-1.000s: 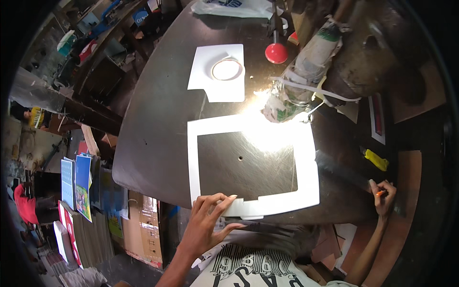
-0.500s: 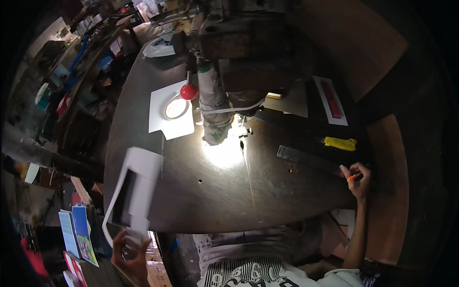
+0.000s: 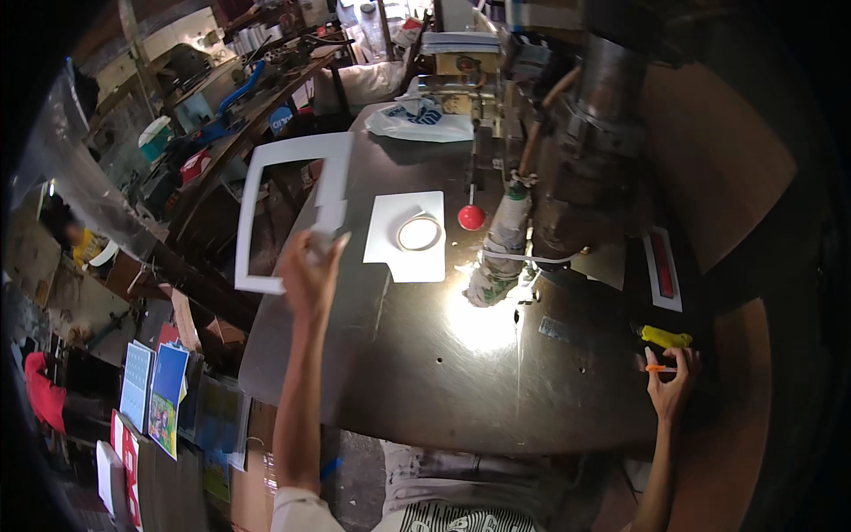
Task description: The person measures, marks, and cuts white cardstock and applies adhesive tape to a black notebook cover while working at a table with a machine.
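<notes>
My left hand is raised over the left part of the dark table, its fingers closed on a white card frame with a large rectangular opening. Near the right edge, my right hand pinches a slim orange stick-like tool, its exact kind unclear. Just beyond those fingers lies a yellow-handled cutter. A ruler rests left of it, partly lost in shadow. On a white sheet in the middle left sits a roll of tape.
A heavy machine with a cloth-wrapped arm and red ball knob rises above the brightly lit table. A white card with a red strip lies at right. A plastic bag is behind; booklets stand lower left.
My left hand has carried the card frame up and forward over the table. The right hand has moved close to the yellow cutter, off the ruler's end. The view has shifted left.
</notes>
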Demonstrator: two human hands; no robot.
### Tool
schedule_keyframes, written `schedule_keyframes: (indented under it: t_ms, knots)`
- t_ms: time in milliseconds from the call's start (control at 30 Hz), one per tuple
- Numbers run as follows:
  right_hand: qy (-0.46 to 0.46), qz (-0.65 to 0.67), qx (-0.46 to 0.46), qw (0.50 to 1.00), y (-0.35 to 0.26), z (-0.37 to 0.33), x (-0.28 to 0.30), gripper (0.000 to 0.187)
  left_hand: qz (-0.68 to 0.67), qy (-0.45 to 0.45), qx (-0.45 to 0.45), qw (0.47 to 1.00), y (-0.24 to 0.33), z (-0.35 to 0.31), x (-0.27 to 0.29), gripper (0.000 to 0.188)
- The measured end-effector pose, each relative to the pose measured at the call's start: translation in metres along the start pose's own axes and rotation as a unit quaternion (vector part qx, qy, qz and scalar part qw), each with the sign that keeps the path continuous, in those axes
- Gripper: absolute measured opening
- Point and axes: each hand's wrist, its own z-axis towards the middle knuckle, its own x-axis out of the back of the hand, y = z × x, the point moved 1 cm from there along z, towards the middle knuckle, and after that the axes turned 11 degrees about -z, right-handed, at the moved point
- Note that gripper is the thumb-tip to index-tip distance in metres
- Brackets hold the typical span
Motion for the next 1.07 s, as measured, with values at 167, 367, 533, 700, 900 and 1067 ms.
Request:
schedule_keyframes:
  t_ms: [167, 367, 533, 700, 900, 1067]
  knots:
    - [-0.013, -0.006, -0.015, 1.0, 0.003, -0.003, -0.007, 0.033, 0.079, -0.138, 0.107, 0.981, -0.022, 0.002, -0.081, 0.055]
    - [-0.043, 0.023, -0.036, 0.998, -0.002, -0.002, -0.008, 0.034, 0.156, -0.178, 0.072, 0.969, 0.02, -0.018, -0.083, 0.058]
    - [0.001, 0.046, -0.004, 0.999, -0.009, -0.005, -0.005, 0.033, 0.178, -0.252, 0.011, 0.951, 0.08, -0.122, -0.074, 0.077]
    - [0.022, 0.021, 0.037, 0.999, 0.024, -0.001, 0.012, 0.031, 0.076, -0.436, 0.063, 0.894, 0.166, -0.142, -0.011, 0.075]
    - [-0.035, 0.336, 0.144, 0.93, -0.108, 0.003, 0.008, 0.023, 0.071, -0.437, 0.043, 0.895, 0.165, -0.199, 0.126, 0.072]
    - [-0.216, 0.318, 0.37, 0.846, -0.235, -0.014, 0.004, 0.083, 0.048, -0.494, 0.037, 0.867, 0.207, -0.225, 0.121, 0.082]
